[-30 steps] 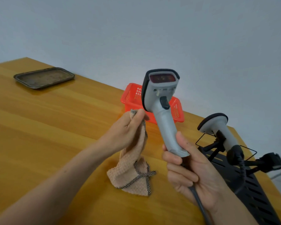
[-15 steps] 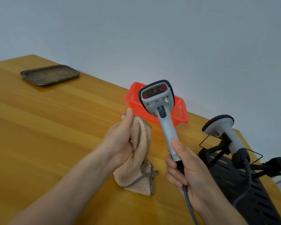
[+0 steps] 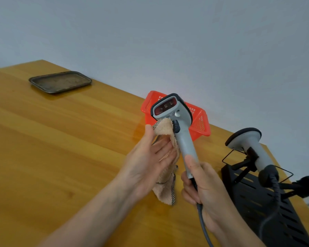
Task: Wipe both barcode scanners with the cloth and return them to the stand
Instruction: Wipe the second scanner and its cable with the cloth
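Note:
My right hand (image 3: 203, 191) grips the lower handle of a grey barcode scanner (image 3: 183, 139), held upright with its red window facing me and its cable hanging below. My left hand (image 3: 148, 159) holds a beige cloth (image 3: 165, 129) with a checked border. It presses the cloth against the scanner's left side, just under the head by the trigger. A second grey scanner (image 3: 253, 150) sits in the black stand (image 3: 268, 207) at the right, head up and leaning left.
A red plastic basket (image 3: 200, 122) stands behind the held scanner near the wall. A dark metal tray (image 3: 60, 82) lies at the far left of the wooden table (image 3: 61, 148). The table's right edge runs just past the stand.
My left hand has brought the cloth up and right until it touches the scanner under its head. The scanner's head has tilted slightly to the left.

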